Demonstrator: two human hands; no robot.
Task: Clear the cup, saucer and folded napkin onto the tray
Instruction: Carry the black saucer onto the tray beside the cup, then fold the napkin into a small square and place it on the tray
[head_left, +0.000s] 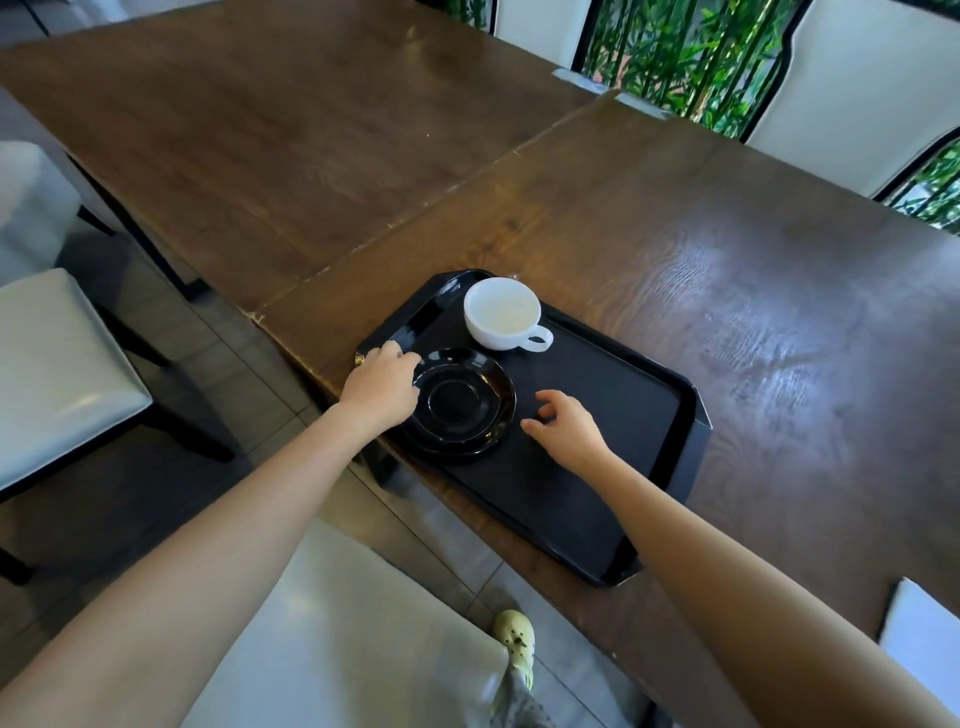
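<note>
Nearest to me, short of the tray (691, 415), my shoe (516, 642) stands on the tiled floor (218, 364) beside a pale seat cushion (353, 639), and something flat and white (922, 639) lies on the table (727, 270) well to the right of the tray's near corner; I cannot tell whether it is the napkin. Both my bare forearms reach forward over the table's edge to the tray, which is black and sits at the near edge of the dark wooden table. My right hand (569, 431) hovers over the tray's bare middle, just right of the saucer (460, 402), fingers curled loosely and spread, gripping nothing and not touching the saucer. My left hand (382, 384) is at the tray's left side, its fingers closed over the left rim of the saucer, the thumb hidden under the hand. The saucer is black and glossy and lies on the left part of the tray, with its near edge reaching the tray's near rim. Beyond it, toward the tray's far left corner, the white cup (501, 312) stands upright on the tray, apart from the saucer, its handle pointing right; inside it looks pale, and I cannot tell whether it is empty. Past the tray the table runs on bare, with a seam between two tabletops. Farther still are white chair backs (852, 98) and green plants (691, 57) behind dark window bars.
</note>
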